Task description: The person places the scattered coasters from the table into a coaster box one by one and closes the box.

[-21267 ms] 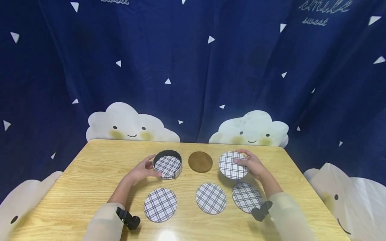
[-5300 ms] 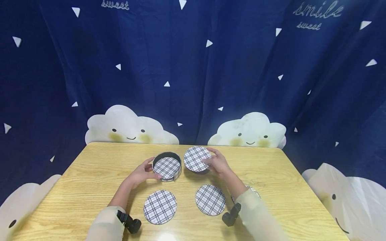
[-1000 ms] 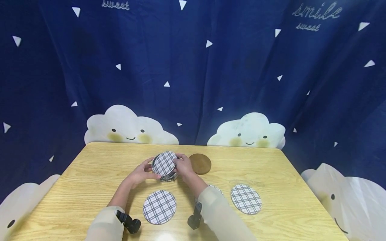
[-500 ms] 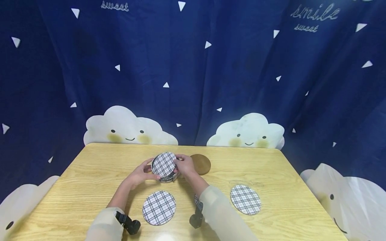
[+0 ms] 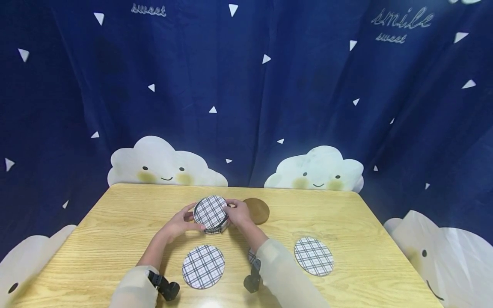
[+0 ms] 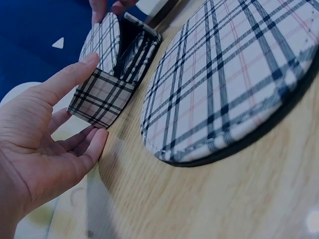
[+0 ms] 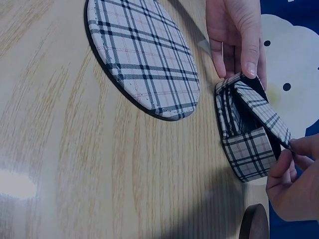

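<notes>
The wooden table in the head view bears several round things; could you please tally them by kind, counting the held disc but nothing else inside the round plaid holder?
Round black-and-white plaid discs: 4 (3 flat, one of them mostly hidden; 1 in the right grip)
Round open-topped plaid holder: 1
Round brown disc: 1
Total: 6

Possibly a home, hard to tell: below the hands [image 5: 179, 223] [image 5: 238, 213] is a wood-grain desk [image 5: 292, 218], beyond them hangs a navy curtain [image 5: 239, 81] with smiling clouds [image 5: 165, 164].
</notes>
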`<state>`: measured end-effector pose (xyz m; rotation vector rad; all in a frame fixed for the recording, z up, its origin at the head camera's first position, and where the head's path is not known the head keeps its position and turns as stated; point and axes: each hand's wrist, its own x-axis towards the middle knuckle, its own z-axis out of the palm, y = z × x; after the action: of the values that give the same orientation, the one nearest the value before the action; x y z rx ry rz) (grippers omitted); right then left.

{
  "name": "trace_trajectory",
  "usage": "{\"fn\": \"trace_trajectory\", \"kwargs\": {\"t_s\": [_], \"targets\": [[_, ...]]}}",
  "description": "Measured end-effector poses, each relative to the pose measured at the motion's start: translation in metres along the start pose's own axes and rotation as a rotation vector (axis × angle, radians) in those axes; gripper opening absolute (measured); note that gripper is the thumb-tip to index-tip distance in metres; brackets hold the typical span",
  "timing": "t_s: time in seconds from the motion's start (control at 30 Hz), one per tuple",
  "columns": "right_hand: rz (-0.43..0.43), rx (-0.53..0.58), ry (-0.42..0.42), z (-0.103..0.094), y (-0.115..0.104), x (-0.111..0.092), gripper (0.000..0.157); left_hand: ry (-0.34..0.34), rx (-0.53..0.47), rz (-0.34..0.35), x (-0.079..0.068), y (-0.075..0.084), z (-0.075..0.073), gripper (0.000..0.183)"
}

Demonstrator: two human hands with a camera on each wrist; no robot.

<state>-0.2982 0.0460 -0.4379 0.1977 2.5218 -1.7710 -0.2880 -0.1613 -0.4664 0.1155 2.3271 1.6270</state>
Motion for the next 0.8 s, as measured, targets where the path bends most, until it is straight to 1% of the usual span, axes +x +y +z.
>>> {"fn": "trace_trajectory", "kwargs": {"t_s": [0.2,0.43,0.6,0.8], "targets": [[0.0,0.027,-0.015,-0.0003,0.0044,0.0022,0.033,0.002,-0.002,0.005,-0.0004,-0.0005,0.0002,0.102],[0.0,-0.023,0.027,0.001,0.0094,0.0073,0.03,-0.004,-0.018,0.007,-0.0006,0.0011,0.0002,0.101],[-0.009,-0.043,0.035,0.0007,0.0097,0.0084,0.029,-0.007,-0.039,-0.007,0.0008,-0.0001,0.0001,0.101],[-0.021,-0.081,0.044,0.0006,0.0078,0.0071,0.028,-0.01,-0.044,-0.002,0.0011,0.0,-0.0011,0.102]]}}
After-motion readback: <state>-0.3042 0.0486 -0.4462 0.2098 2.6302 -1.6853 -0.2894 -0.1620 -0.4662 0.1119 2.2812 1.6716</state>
